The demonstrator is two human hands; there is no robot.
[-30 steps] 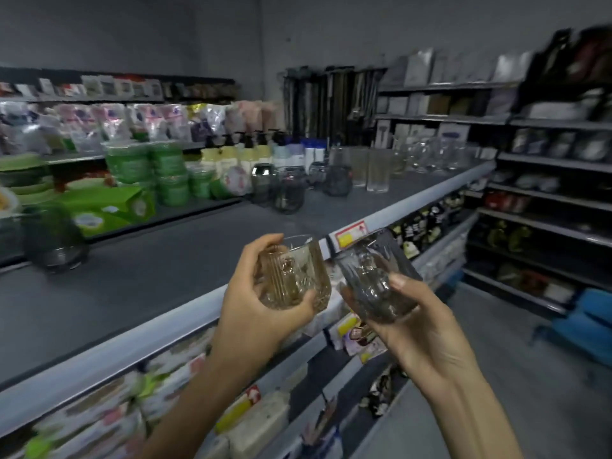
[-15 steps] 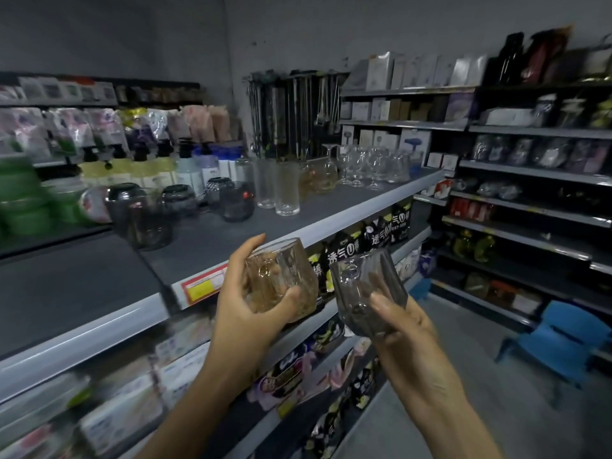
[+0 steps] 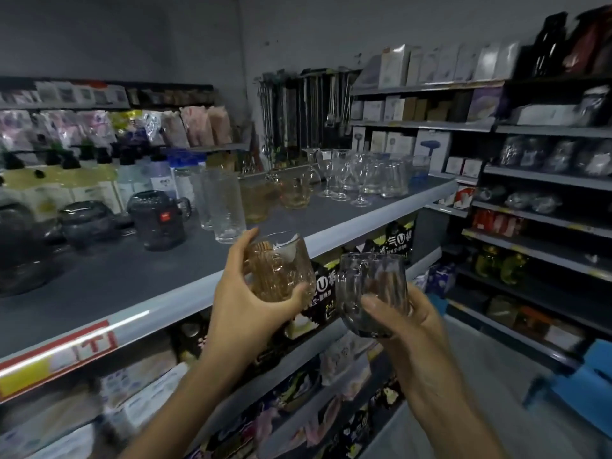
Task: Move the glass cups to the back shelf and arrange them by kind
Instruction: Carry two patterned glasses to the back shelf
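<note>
A left hand (image 3: 245,313) gripped an amber ribbed glass cup (image 3: 281,270) just in front of the grey shelf (image 3: 132,276) edge; a right hand (image 3: 407,326) curled round a smoky grey glass cup (image 3: 374,293) beside it, below that edge; black packets (image 3: 323,286) under the shelf carried a white "U".

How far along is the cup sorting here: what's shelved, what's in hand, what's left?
Done: the shelf already groups dark mugs, tall tumblers, amber cups and stemmed glasses by kind. In hand: the left hand grips a ribbed amber glass, the right hand a smoky mug, both off the shelf. Left: set each beside its matching group.
</note>
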